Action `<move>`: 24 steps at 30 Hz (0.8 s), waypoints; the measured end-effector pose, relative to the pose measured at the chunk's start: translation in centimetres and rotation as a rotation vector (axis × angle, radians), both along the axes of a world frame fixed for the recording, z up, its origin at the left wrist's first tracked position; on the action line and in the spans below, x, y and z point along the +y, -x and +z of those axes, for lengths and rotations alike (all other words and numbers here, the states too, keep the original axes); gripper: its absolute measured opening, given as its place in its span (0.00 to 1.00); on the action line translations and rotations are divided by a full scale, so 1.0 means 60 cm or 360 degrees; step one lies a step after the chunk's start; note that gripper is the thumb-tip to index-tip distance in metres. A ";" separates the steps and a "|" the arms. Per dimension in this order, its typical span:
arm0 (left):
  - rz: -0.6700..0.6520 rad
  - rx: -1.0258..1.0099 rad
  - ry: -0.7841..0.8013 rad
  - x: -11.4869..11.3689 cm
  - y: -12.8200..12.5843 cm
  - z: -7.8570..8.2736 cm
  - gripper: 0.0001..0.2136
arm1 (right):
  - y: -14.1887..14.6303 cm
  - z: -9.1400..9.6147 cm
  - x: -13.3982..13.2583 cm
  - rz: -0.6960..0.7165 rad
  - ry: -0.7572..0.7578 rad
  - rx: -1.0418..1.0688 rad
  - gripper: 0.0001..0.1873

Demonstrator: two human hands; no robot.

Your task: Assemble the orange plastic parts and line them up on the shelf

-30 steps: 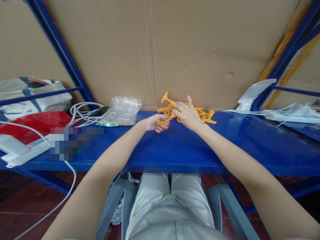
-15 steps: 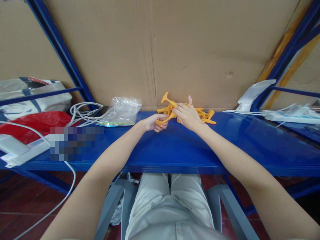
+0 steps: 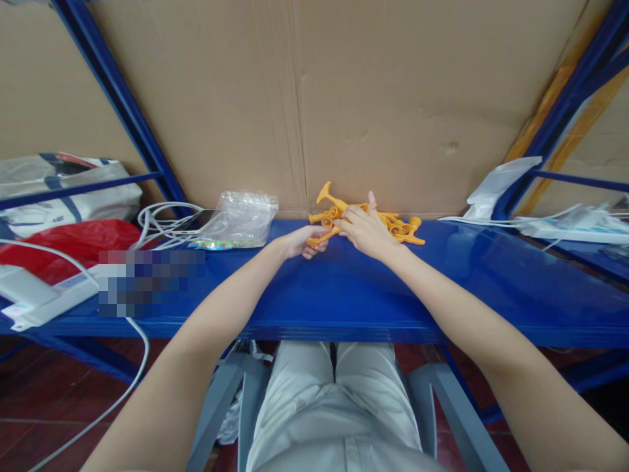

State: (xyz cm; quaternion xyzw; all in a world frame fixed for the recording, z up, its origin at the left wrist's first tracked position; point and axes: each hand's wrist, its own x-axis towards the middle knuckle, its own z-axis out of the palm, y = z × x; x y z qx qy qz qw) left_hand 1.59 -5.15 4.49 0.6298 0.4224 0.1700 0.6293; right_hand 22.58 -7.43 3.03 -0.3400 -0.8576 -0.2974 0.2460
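My left hand [image 3: 308, 241] is closed around the near end of an orange plastic piece [image 3: 323, 238]. At that piece's other end, the fingertips of my right hand [image 3: 362, 229] are pressed together on it, with one finger raised. Just behind my hands lies a pile of similar orange plastic pieces [image 3: 405, 229], some with round cupped ends. One orange piece with a T-shaped end [image 3: 326, 193] sticks up at the pile's left. My right hand covers part of the pile, so the exact shape of the held piece is partly hidden.
The blue tabletop [image 3: 344, 295] backs onto a cardboard wall [image 3: 393, 98]. A clear plastic bag [image 3: 246, 216] lies to the left, near white cables [image 3: 167, 219], a red bag [image 3: 73, 242] and a white power strip [image 3: 54, 298]. White packaging [image 3: 501, 187] stands at the right.
My right hand has shifted slightly left and down, its fingers now nearer my left hand along the held orange piece. My left hand has barely moved.
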 end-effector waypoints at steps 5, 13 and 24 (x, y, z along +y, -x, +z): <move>-0.0027 0.0039 0.0028 -0.003 -0.001 0.002 0.22 | 0.001 -0.003 0.006 0.0021 0.0024 0.0026 0.14; -0.0103 0.0110 0.0083 0.000 0.004 -0.002 0.25 | -0.008 0.006 0.002 -0.0101 0.0006 -0.0029 0.17; 0.0233 -0.0207 -0.0241 -0.005 0.002 -0.005 0.15 | -0.174 0.016 0.079 -0.0697 -0.0016 0.0947 0.12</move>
